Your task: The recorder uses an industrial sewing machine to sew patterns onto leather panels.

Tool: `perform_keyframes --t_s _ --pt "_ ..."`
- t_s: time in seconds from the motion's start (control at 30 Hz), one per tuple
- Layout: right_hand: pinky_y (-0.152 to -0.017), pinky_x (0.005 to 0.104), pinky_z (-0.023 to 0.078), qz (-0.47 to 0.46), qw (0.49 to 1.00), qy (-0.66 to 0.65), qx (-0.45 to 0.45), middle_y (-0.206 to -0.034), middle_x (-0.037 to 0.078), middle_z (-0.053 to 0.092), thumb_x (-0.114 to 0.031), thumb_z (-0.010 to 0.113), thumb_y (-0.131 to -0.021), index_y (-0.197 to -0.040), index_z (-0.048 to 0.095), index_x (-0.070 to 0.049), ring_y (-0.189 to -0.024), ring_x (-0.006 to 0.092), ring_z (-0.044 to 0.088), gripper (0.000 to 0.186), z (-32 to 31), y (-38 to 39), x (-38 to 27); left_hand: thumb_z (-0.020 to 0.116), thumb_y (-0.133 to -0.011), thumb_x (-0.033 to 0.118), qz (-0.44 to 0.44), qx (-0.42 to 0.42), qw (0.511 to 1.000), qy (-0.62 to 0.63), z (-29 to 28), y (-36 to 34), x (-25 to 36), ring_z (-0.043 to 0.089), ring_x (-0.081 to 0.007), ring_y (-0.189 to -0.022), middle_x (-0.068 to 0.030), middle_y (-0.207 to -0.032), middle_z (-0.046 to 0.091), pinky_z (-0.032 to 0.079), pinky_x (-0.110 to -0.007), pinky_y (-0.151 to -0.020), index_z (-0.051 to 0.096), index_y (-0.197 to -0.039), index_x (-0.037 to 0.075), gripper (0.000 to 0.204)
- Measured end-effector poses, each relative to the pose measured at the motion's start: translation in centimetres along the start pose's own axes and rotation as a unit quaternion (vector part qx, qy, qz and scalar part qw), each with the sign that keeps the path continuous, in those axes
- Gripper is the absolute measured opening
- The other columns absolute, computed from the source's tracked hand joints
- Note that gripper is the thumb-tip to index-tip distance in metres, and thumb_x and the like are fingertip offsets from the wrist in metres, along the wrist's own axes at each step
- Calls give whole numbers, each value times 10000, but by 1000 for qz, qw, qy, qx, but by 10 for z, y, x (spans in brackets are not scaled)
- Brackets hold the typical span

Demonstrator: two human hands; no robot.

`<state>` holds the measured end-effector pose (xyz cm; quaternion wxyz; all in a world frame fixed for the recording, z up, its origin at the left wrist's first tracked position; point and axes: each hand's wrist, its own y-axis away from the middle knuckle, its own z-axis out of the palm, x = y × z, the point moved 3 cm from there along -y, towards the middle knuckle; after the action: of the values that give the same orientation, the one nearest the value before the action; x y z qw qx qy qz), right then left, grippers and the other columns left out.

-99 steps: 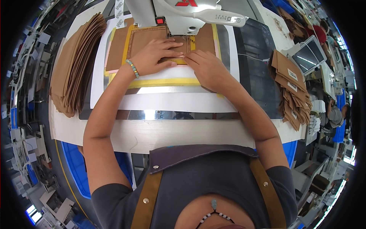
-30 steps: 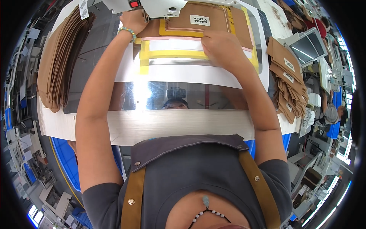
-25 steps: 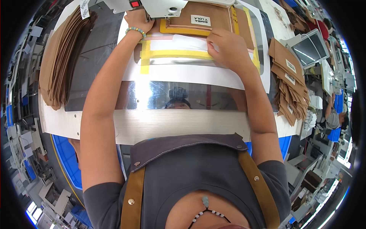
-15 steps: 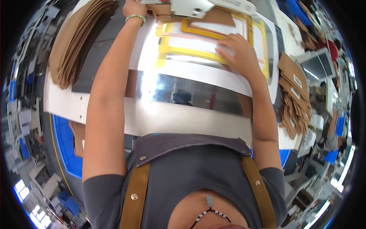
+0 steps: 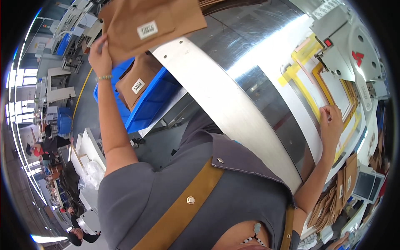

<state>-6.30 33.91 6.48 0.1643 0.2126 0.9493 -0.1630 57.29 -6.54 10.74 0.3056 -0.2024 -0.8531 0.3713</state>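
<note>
Out to the left, my left hand [image 5: 100,56] grips the edge of a brown fabric piece [image 5: 183,18] that bears a white label. The piece hangs above a blue bin [image 5: 143,112], in which another labelled brown piece [image 5: 135,81] lies. My right hand [image 5: 332,121] is at the amber-edged frame [image 5: 325,86] of a yellow-taped sewing template. Its fingers are curled together at that edge; what is between them, if anything, is hidden. The head of a sewing machine [image 5: 339,60] stands over the template.
A pale worktable edge [image 5: 233,100] curves between me and the shiny metal plate [image 5: 266,89]. Stacked brown labelled pieces [image 5: 333,204] lie at the right, beside a grey screen [image 5: 368,185]. Other people [image 5: 39,148] and machines are in the background at left.
The view has turned left. My left hand has come away from the machine and now holds the brown piece over the blue bin. My right hand has stayed by the template, its fingers now curled in.
</note>
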Motion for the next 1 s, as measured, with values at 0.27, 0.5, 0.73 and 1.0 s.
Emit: perform_keyframes --t_s 0.27,0.5,0.73,1.0 --pt "-912 331 546 -9 999 33 33 -1103 107 690 -133 702 -995 -1100 706 2 -1019 239 690 171 9 0 2 765 -939 76 -256 -91 960 -72 -58 213 -118 730 -229 -1140 -117 -1215 772 580 -355 -954 786 -1209 58 271" --pt "-907 350 537 21 1000 1 14 -1098 104 703 -149 708 -989 -1063 728 -11 -1028 258 678 158 8 0 2 753 -935 105 -310 -162 908 -230 -97 263 -136 719 -332 -1147 -163 -1267 740 558 -429 -994 780 -1226 60 295" --pt "-803 314 522 30 999 -36 19 -1023 87 700 -121 714 -983 -1021 729 8 -900 217 668 135 6 4 2 647 -1017 342 -74 -216 917 -328 -30 211 -79 531 -372 -1415 -176 -1576 541 434 -450 -1163 692 -1380 72 454" --pt "-793 381 537 -19 996 -61 61 -916 133 724 -153 738 -929 -947 760 -19 -859 310 696 138 13 -3 22 608 -1042 472 77 -393 868 -294 91 160 -28 468 -311 -1494 -133 -1635 486 392 -425 -1230 535 -1543 70 646"
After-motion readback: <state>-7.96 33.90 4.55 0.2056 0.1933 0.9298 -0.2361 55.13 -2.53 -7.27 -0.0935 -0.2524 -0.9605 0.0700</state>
